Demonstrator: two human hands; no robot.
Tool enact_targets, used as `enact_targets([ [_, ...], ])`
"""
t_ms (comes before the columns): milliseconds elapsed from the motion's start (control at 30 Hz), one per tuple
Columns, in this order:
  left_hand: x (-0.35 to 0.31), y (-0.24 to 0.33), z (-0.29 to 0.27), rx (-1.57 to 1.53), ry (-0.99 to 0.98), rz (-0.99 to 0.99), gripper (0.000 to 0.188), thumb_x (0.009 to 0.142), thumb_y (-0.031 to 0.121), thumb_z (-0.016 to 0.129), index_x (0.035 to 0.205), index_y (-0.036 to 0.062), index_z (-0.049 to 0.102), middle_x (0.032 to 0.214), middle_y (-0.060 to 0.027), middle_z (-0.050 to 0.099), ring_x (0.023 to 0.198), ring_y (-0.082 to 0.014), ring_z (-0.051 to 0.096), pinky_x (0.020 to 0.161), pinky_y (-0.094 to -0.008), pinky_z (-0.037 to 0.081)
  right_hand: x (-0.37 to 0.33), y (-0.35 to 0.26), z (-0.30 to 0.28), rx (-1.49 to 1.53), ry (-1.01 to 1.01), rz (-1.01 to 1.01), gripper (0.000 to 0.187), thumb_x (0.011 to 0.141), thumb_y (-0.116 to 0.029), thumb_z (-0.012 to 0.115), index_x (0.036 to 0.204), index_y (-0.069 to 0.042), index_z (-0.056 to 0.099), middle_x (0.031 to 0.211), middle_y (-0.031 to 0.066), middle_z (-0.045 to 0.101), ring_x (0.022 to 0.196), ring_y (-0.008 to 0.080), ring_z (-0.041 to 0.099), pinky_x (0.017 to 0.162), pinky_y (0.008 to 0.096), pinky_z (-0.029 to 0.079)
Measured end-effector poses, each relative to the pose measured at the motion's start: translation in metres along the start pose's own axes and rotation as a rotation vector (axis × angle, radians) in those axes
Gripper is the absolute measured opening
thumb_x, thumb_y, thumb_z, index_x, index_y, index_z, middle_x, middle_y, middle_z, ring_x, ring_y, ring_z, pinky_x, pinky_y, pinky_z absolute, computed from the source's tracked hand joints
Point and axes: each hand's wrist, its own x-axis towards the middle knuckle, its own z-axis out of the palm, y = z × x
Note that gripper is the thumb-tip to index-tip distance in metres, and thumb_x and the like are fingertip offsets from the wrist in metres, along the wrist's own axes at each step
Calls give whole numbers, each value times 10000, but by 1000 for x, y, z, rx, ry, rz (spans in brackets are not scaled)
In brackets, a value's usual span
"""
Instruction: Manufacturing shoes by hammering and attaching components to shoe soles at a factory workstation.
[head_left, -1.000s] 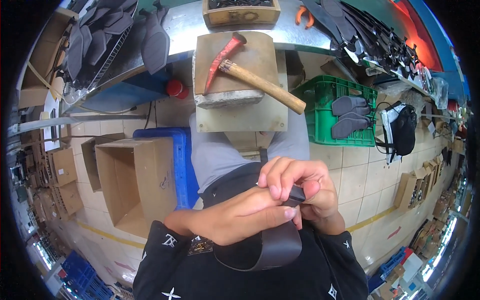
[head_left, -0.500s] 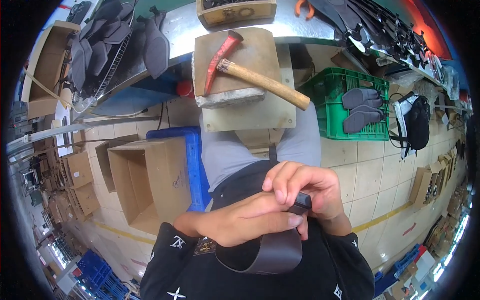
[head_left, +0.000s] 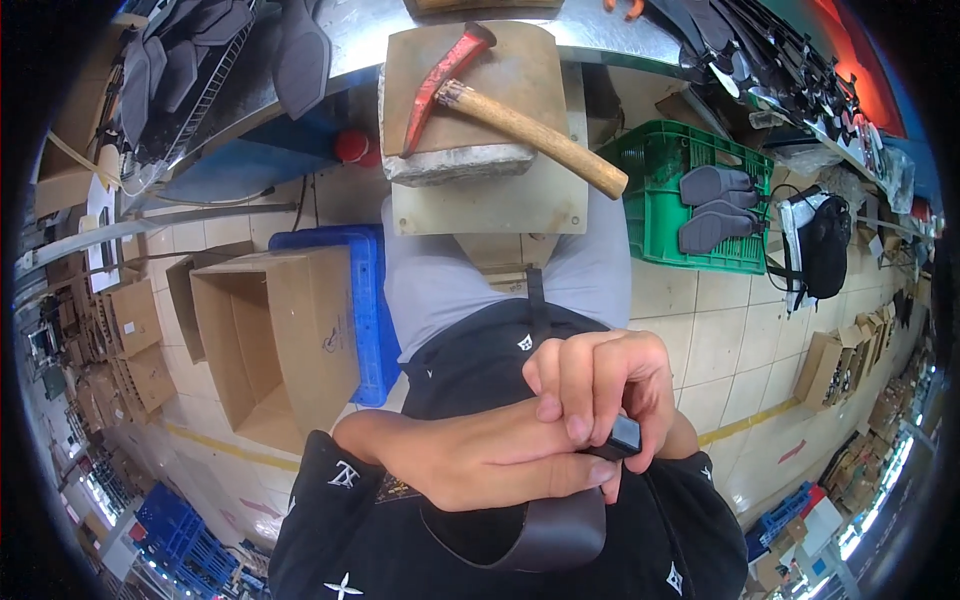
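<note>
Close against my body, both hands work on a dark brown, leather-like strap that hangs below them in a curved loop. My left hand is closed round it, thumb stretched along the upper part. The bent fingers of my right hand pinch a small black block-like end piece beside the left fingertips. Fingers hide how this piece joins the strap. Beyond my lap, a hammer with red head and wooden handle lies on a board-topped stone block.
A cardboard box stands at my left by a blue crate. At my right, a green crate carries dark flat pads, near a black bag. More pads lie on the metal bench.
The bench and hammer sit higher in view. My right hand has turned slightly, and the black end piece now shows more of its end face. Both hands keep their hold.
</note>
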Motion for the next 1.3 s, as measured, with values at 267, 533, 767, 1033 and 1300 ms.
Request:
enact_targets([
  [267, -18, 5, 8, 178, 106, -77, 287, 1050, 208, 443, 1110, -44, 568, 1059, -116, 573, 1055, -190, 549, 963, -317, 416, 9, 10, -8, -91, -111, -16, 407, 754, -228, 839, 1015, 26, 657, 1011, 160, 659, 1023, 335, 609, 923, 450, 461],
  [533, -37, 126, -115, 1318, 852, 534, 356, 977, 367, 543, 1091, 37, 612, 1025, -59, 632, 964, -176, 577, 896, -298, 427, -14, -99, -50, -810, 724, -379, 362, 988, -350, 544, 930, 7, 552, 1096, 217, 616, 904, 255, 615, 830, 387, 506],
  [767, -124, 244, -339, 1972, 1451, 419, 518, 910, 145, 644, 1344, -78, 473, 1302, -206, 603, 1218, -327, 567, 1026, -373, 429, 53, -169, -144, -1657, 1050, -181, 352, 996, -304, 549, 840, 8, 596, 726, 107, 612, 733, 214, 618, 652, 346, 459],
  [1033, -36, 174, -349, 2105, 1592, 112, 626, 910, 236, 659, 1415, -36, 408, 1574, -278, 202, 1434, -467, 241, 1146, -548, 247, 135, -253, -278, -2476, 846, 97, 347, 854, -345, 676, 918, -4, 669, 775, 188, 650, 732, 414, 650, 684, 469, 530],
  [1300, 108, 185, -149, 2103, 1102, 599, 896, 812, 250, 771, 1509, 7, 263, 1580, -241, 213, 1479, -417, 160, 1194, -486, 136, 241, -272, -134, -486, 575, -170, 171, 947, -221, 634, 887, -79, 561, 676, 8, 567, 534, 105, 509, 453, 225, 400],
])
